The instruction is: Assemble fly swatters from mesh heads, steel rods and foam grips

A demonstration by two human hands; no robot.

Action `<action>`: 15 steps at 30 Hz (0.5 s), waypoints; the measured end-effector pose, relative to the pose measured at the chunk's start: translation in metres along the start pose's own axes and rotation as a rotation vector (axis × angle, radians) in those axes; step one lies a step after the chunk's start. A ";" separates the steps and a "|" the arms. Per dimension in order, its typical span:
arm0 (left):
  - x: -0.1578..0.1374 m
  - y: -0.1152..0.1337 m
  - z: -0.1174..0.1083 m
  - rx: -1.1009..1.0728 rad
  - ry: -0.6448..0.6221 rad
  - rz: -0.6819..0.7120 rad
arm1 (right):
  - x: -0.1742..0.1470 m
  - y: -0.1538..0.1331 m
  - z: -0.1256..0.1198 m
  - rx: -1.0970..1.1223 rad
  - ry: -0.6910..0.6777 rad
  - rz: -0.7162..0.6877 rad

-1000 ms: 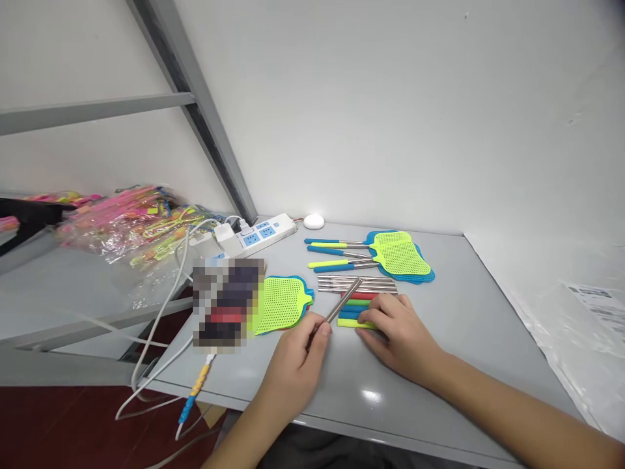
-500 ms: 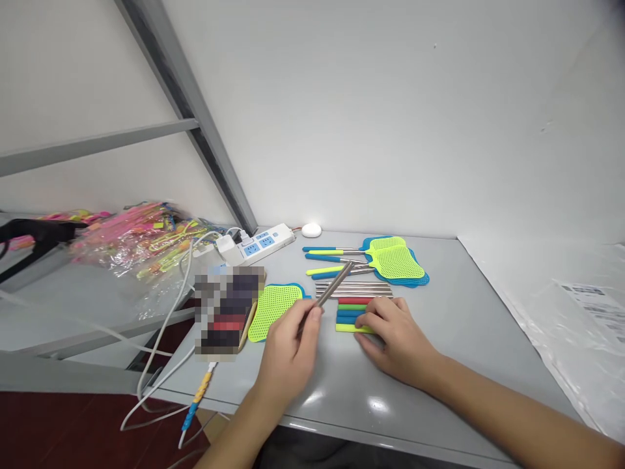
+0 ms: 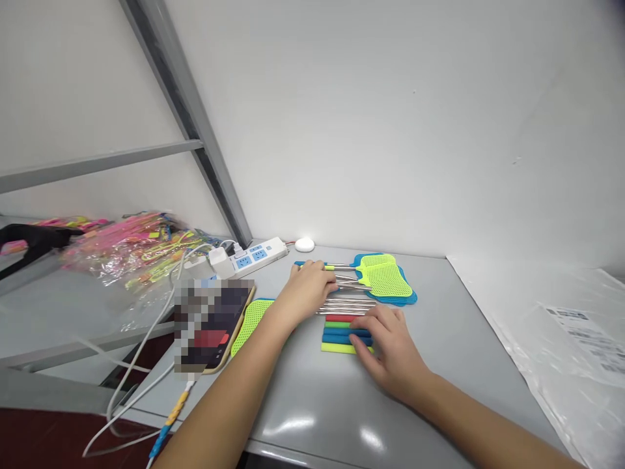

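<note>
L hand (image 3: 310, 286) is curled down over swatter handles (image 3: 299, 264), just beside the metal rods (image 3: 351, 306); can't tell if it's closed on anything, fingertips partly hidden. R hand (image 3: 390, 352) is half-curled, thumb & index slightly apart, resting on the coloured tubes (image 3: 336, 331); can't tell if it's a real pinch or just a light touch, prob. there so tubes don't roll. Tubes lie side by side on the table (image 3: 303, 404), rods parallel right behind them, prob. sorted by type & within reach. Swatters (image 3: 388, 280) w/ green & blue mesh heads lie stacked at the back, heads to R, handles to L, prob. to save space. Loose mesh head (image 3: 249, 322) sits on L beside the phone (image 3: 237, 312), partly covered by my L arm (image 3: 234, 384).
</note>
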State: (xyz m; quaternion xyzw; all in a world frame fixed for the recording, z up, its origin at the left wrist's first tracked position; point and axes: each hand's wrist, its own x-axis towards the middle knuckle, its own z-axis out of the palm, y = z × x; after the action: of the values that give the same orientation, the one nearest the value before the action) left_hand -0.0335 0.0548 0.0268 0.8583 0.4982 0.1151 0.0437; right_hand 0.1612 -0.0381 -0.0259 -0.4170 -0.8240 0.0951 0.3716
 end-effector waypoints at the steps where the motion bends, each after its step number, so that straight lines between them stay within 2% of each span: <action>1: 0.000 0.000 0.003 0.000 -0.010 0.002 | 0.001 0.001 0.000 0.001 0.003 0.008; 7: -0.003 -0.002 0.016 0.001 -0.025 0.011 | 0.002 0.001 0.005 0.016 -0.002 0.024; 15: -0.002 -0.002 0.024 0.012 -0.025 0.040 | -0.002 -0.007 0.004 0.033 -0.101 0.035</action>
State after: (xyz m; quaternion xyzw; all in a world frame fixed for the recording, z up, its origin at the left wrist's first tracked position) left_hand -0.0301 0.0549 0.0028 0.8698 0.4808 0.1022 0.0427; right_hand 0.1550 -0.0432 -0.0261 -0.4198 -0.8326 0.1359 0.3348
